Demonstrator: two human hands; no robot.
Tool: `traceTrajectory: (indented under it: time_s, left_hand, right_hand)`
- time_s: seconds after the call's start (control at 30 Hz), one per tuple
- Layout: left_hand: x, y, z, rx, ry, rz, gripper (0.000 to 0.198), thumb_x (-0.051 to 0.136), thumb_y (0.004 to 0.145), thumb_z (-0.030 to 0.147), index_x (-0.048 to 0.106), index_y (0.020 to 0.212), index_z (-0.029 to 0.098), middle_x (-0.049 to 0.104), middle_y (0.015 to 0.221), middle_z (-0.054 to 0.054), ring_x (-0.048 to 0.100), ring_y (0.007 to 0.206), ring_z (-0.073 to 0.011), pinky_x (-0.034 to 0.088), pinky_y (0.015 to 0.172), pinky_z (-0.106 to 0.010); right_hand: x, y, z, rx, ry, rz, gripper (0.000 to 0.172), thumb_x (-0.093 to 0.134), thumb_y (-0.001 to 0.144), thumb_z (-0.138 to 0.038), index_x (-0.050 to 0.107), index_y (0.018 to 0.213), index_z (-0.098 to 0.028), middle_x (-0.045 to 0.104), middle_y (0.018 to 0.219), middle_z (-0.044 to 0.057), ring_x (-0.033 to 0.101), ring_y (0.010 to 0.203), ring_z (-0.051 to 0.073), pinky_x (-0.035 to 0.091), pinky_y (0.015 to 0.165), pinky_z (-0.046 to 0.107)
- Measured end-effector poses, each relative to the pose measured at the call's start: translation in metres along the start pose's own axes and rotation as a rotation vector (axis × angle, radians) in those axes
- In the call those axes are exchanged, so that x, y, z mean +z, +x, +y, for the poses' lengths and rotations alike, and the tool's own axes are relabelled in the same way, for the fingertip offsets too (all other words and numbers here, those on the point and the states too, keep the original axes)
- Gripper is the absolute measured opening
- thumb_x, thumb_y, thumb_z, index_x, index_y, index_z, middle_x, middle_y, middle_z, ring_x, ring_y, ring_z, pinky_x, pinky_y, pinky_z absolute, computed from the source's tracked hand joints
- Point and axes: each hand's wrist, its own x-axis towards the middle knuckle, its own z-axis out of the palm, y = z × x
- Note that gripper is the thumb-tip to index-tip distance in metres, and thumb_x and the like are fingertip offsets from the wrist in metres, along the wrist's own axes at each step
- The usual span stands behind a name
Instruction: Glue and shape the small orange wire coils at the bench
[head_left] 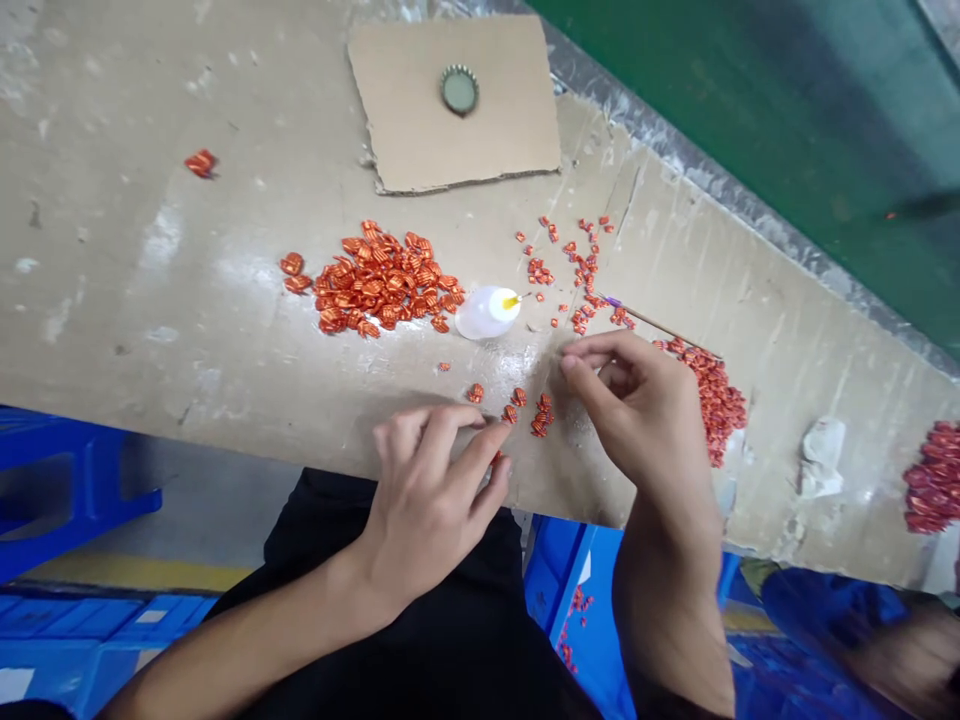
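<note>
1. Red foil bits (pixel 519 398) lie just ahead of my fingertips, on the board (pixel 150 330).
2. My left hand (pixel 424 500) is open, fingers spread, with the tips just beside the bits. I can't see a hold.
3. My right hand (pixel 637 420) is nearly pinched, thumb and index close. I can't tell if anything is between them.
4. The glue bottle (pixel 487 312) lies between the big foil pile (pixel 382 280) and the hands.
5. The board's near edge (pixel 300 455) runs below my hands; there's open board to the left.
6. The blue crate (pixel 570 600) below holds red bits (pixel 577 605).
</note>
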Motion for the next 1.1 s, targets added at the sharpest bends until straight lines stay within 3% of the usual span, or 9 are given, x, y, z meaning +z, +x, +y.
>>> traceTrajectory:
  time_s: [0.1, 0.23, 0.43, 0.57, 0.73, 0.87, 0.97, 1.1]
  left_hand:
    - [-0.005, -0.007, -0.002, -0.01, 0.024, -0.008, 0.027, 0.084, 0.097, 0.023, 0.079, 0.123, 0.031, 0.081, 0.12, -0.007, 0.064, 0.112, -0.0325, 0.047, 0.09, -0.05]
    - [-0.008, -0.012, -0.003, -0.015, 0.059, -0.025, 0.024, 0.089, 0.094, 0.028, 0.081, 0.117, 0.031, 0.081, 0.12, -0.006, 0.064, 0.113, -0.0326, 0.047, 0.092, -0.05]
    - [-0.005, -0.012, -0.003, -0.036, 0.048, -0.044, 0.017, 0.087, 0.096, 0.026, 0.082, 0.112, 0.032, 0.08, 0.119, -0.006, 0.064, 0.115, -0.0325, 0.046, 0.092, -0.051]
    - [-0.005, -0.01, -0.001, -0.043, 0.033, -0.053, 0.017, 0.088, 0.096, 0.024, 0.082, 0.11, 0.033, 0.08, 0.118, -0.005, 0.063, 0.115, -0.0315, 0.044, 0.092, -0.05]
    - [-0.005, -0.01, -0.001, -0.044, 0.017, -0.059, 0.016, 0.086, 0.098, 0.022, 0.082, 0.107, 0.034, 0.079, 0.119, -0.004, 0.06, 0.117, -0.0312, 0.042, 0.093, -0.05]
    - [-0.003, -0.011, -0.001, -0.048, 0.019, -0.039, 0.012, 0.085, 0.099, 0.024, 0.081, 0.105, 0.034, 0.078, 0.118, -0.004, 0.06, 0.117, -0.0311, 0.042, 0.094, -0.05]
    - [-0.001, -0.01, 0.001, -0.058, 0.016, -0.042, 0.011, 0.085, 0.099, 0.024, 0.08, 0.105, 0.032, 0.078, 0.118, -0.005, 0.06, 0.117, -0.0316, 0.041, 0.095, -0.05]
    - [0.001, -0.01, 0.004, -0.062, 0.012, -0.069, 0.012, 0.084, 0.101, 0.025, 0.078, 0.109, 0.031, 0.078, 0.12, -0.005, 0.06, 0.118, -0.032, 0.041, 0.096, -0.05]
  right_hand:
    - [0.012, 0.009, 0.0, -0.053, -0.069, 0.145, 0.016, 0.076, 0.102, -0.026, 0.086, 0.113, -0.021, 0.078, 0.085, 0.003, 0.055, 0.058, 0.014, 0.05, 0.06, 0.031]
    - [0.022, 0.019, 0.002, -0.115, -0.153, 0.222, 0.017, 0.081, 0.1, -0.03, 0.089, 0.112, -0.02, 0.083, 0.094, 0.007, 0.07, 0.076, 0.021, 0.058, 0.073, 0.038]
    - [0.019, 0.026, -0.002, -0.171, -0.235, 0.182, 0.01, 0.081, 0.097, -0.029, 0.089, 0.096, -0.023, 0.085, 0.093, 0.009, 0.075, 0.081, 0.027, 0.059, 0.075, 0.043]
    - [0.019, 0.03, -0.011, -0.172, -0.331, 0.154, 0.011, 0.077, 0.094, -0.021, 0.082, 0.084, -0.024, 0.08, 0.08, 0.006, 0.072, 0.074, 0.024, 0.056, 0.077, 0.041]
    - [0.023, 0.033, -0.015, -0.166, -0.401, 0.151, 0.009, 0.074, 0.084, -0.012, 0.074, 0.081, -0.021, 0.078, 0.079, 0.006, 0.067, 0.071, 0.02, 0.051, 0.075, 0.037]
    - [0.015, 0.014, -0.01, -0.05, -0.212, 0.091, 0.008, 0.075, 0.08, -0.013, 0.074, 0.079, -0.021, 0.071, 0.068, -0.001, 0.06, 0.06, 0.015, 0.046, 0.064, 0.03]
    - [0.009, -0.016, -0.002, 0.107, 0.059, -0.042, 0.004, 0.08, 0.085, -0.021, 0.076, 0.084, -0.021, 0.068, 0.065, -0.003, 0.056, 0.054, 0.012, 0.04, 0.053, 0.026]
    - [0.012, -0.06, 0.007, 0.261, 0.29, -0.123, 0.011, 0.084, 0.091, -0.028, 0.077, 0.087, -0.021, 0.062, 0.059, -0.004, 0.051, 0.051, 0.011, 0.037, 0.049, 0.023]
